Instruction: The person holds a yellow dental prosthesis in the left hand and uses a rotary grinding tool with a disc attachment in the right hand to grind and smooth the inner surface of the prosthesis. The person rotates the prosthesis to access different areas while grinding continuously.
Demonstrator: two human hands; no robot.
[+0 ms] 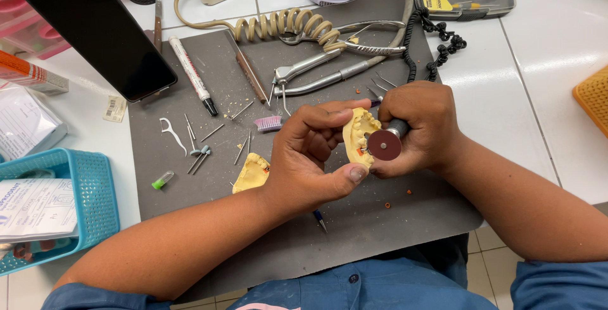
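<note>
My left hand (313,155) grips a yellow plaster dental cast (356,134) between thumb and fingers above the grey mat (354,221). My right hand (418,129) holds a rotary handpiece whose dark red round disc (384,145) touches the side of the cast. A second yellow plaster cast (251,172) lies on the mat just left of my left wrist. The handpiece body is mostly hidden inside my right fist.
On the mat lie pliers (316,72), a marker pen (193,75), a small pink brush (268,122), several burs and picks (199,155). A black tablet (95,28) leans at upper left. A blue basket (82,202) with papers sits left. Coiled cords (285,25) run across the back.
</note>
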